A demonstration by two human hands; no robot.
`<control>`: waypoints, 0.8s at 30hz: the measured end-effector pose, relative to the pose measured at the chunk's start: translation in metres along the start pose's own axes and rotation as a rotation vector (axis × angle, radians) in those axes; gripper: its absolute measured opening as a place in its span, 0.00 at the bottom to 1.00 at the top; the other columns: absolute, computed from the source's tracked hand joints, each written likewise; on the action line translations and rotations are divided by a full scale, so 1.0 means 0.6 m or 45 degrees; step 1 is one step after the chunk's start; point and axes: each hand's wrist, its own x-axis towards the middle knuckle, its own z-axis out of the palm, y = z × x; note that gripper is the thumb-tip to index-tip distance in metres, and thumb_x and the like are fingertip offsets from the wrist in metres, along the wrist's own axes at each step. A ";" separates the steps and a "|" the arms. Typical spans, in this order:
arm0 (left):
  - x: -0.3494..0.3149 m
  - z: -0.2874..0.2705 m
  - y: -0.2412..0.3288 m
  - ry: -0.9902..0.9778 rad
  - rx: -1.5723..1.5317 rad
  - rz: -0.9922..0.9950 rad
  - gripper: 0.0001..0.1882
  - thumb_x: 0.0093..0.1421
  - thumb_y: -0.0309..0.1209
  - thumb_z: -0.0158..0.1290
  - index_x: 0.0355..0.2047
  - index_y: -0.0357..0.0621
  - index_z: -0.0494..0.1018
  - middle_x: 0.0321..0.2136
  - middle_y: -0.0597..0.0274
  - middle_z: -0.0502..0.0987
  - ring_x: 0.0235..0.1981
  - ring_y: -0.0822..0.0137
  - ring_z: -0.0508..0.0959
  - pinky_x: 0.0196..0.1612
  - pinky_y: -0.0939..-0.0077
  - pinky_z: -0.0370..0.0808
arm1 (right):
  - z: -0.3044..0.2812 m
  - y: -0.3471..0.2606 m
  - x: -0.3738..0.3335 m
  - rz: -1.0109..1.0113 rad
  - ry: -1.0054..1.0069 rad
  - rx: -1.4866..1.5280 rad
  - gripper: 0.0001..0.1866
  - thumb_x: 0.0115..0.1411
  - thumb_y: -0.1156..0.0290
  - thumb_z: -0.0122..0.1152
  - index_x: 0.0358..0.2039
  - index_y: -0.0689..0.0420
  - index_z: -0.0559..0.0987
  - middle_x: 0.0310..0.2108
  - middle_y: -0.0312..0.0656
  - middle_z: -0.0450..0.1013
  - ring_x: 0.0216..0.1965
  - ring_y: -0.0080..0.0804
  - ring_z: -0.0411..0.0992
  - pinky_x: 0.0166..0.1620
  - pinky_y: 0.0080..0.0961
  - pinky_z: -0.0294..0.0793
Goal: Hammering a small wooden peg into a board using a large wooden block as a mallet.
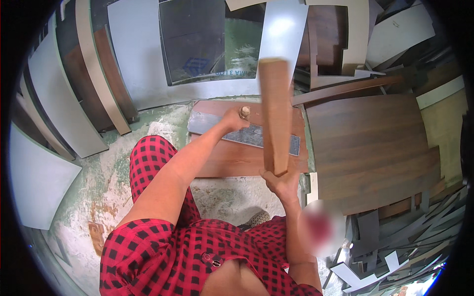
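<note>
My left hand (234, 120) is closed around an upright tool with a round wooden handle (245, 112). Its lower end is hidden, so I cannot tell its kind. The tool stands over a narrow grey strip (256, 135) that lies across a reddish-brown board (224, 158) on the floor. My right hand (283, 185) grips the narrow lower end of a thick wooden club (275, 111). The club is raised, slightly blurred, and hides part of the strip and board behind it.
Pale and brown panels (136, 54) lean along the back and left. A large dark wood-grain sheet (370, 148) is to the right. Several offcuts (400, 241) pile up at the lower right. A small wooden piece (97, 237) lies on the stained floor (111, 192) at left.
</note>
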 end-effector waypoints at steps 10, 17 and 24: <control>0.008 0.015 -0.029 0.176 0.285 0.265 0.18 0.40 0.31 0.62 0.33 0.43 0.75 0.30 0.53 0.78 0.35 0.52 0.77 0.38 0.64 0.73 | -0.005 0.048 0.001 0.411 -0.309 -0.396 0.22 0.36 0.66 0.68 0.31 0.67 0.75 0.25 0.46 0.74 0.26 0.33 0.73 0.30 0.28 0.71; -0.001 -0.005 -0.006 0.079 0.027 0.073 0.16 0.38 0.29 0.64 0.29 0.43 0.74 0.26 0.56 0.78 0.30 0.58 0.78 0.35 0.67 0.73 | -0.044 0.039 0.010 0.430 -0.075 -0.043 0.23 0.38 0.67 0.67 0.33 0.69 0.73 0.25 0.46 0.73 0.26 0.30 0.72 0.30 0.27 0.71; -0.007 -0.004 0.003 0.096 -0.085 0.017 0.13 0.39 0.26 0.62 0.26 0.43 0.72 0.22 0.64 0.75 0.26 0.69 0.75 0.31 0.73 0.72 | -0.034 0.022 0.006 0.320 0.060 0.057 0.13 0.41 0.70 0.65 0.23 0.65 0.74 0.20 0.39 0.70 0.20 0.23 0.67 0.24 0.23 0.68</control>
